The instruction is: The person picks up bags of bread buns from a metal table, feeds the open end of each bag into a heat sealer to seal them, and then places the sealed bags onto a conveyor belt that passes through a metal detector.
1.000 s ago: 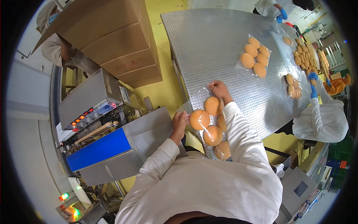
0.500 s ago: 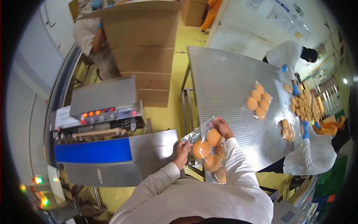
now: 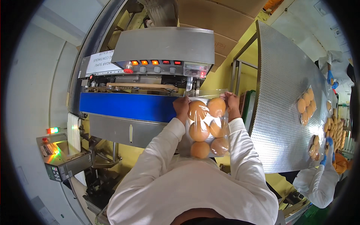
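Observation:
A clear plastic bag of round brown buns (image 3: 199, 131) is stretched between my hands, its flat top edge toward the machine. My left hand (image 3: 181, 107) pinches the bag's upper left corner, beside the end of a blue conveyor belt (image 3: 127, 107). At the upper right corner, my right hand (image 3: 232, 104) grips the film with closed fingers. The buns lie in two columns inside the bag, over the metal shelf at the belt's right end. Just beyond the bag's top edge stands a steel sealing machine (image 3: 165, 47) with lit orange and red switches.
To the right is a textured metal table (image 3: 285, 97) with another bag of buns (image 3: 306, 105) and a smaller bunch (image 3: 314, 148). Two people in white with blue gloves work at its far side. Cardboard boxes (image 3: 213, 18) stand behind the machine. A control box (image 3: 62, 157) is at left.
My body has turned left toward the machine. Both hands carried the bag from the table's edge to the belt's right end, and the bag is now spread flatter with its top edge straight.

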`<act>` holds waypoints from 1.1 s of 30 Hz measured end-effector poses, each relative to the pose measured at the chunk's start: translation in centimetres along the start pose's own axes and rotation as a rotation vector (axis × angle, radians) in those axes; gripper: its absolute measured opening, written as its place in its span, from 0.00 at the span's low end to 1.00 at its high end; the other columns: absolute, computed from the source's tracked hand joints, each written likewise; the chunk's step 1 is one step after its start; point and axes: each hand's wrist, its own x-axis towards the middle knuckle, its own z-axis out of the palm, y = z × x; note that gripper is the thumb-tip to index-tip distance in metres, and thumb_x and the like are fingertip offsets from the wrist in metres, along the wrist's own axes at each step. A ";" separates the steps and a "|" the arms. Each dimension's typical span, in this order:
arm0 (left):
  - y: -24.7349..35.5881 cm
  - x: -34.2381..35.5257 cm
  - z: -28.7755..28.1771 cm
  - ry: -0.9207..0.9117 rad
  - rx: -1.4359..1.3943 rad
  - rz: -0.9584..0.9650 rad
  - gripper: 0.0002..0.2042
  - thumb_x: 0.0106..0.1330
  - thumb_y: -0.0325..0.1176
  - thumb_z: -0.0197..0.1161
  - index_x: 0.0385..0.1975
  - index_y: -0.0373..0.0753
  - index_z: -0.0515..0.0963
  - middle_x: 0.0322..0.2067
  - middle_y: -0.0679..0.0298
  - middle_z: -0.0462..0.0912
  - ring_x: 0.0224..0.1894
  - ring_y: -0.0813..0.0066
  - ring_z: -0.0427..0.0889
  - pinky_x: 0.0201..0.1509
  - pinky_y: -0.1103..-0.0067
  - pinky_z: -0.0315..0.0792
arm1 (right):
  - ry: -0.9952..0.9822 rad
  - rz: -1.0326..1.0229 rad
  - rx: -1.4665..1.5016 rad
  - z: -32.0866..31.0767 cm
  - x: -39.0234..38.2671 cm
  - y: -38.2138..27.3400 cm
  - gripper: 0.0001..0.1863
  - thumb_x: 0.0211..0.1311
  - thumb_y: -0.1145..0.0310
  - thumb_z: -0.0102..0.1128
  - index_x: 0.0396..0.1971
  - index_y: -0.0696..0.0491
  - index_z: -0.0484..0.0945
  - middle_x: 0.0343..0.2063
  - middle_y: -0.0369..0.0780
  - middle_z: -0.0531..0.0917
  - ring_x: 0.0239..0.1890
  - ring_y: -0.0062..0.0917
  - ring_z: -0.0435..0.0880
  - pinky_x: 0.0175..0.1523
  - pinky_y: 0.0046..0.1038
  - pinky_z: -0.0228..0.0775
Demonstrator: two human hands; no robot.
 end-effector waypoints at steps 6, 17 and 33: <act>1.0 0.5 -1.1 0.005 0.329 0.388 0.13 0.65 0.34 0.55 0.22 0.32 0.77 0.20 0.58 0.82 0.24 0.70 0.83 0.29 0.76 0.73 | 0.056 -0.109 0.149 0.8 -1.1 2.3 0.06 0.67 0.72 0.48 0.35 0.59 0.72 0.28 0.43 0.82 0.27 0.27 0.82 0.35 0.25 0.76; 1.0 0.6 0.5 -0.294 0.008 0.050 0.15 0.66 0.38 0.58 0.38 0.30 0.76 0.35 0.59 0.83 0.36 0.76 0.80 0.41 0.80 0.73 | 0.272 -0.421 0.024 -1.7 -0.6 3.7 0.07 0.65 0.73 0.51 0.30 0.60 0.76 0.22 0.36 0.80 0.22 0.17 0.76 0.28 0.19 0.67; 1.0 2.3 1.6 -0.324 -0.325 -0.094 0.09 0.68 0.32 0.54 0.36 0.30 0.74 0.33 0.52 0.81 0.33 0.66 0.82 0.39 0.74 0.78 | 0.106 -0.228 0.152 -1.4 -0.1 1.0 0.05 0.65 0.71 0.53 0.30 0.56 0.73 0.24 0.36 0.79 0.22 0.17 0.75 0.28 0.20 0.67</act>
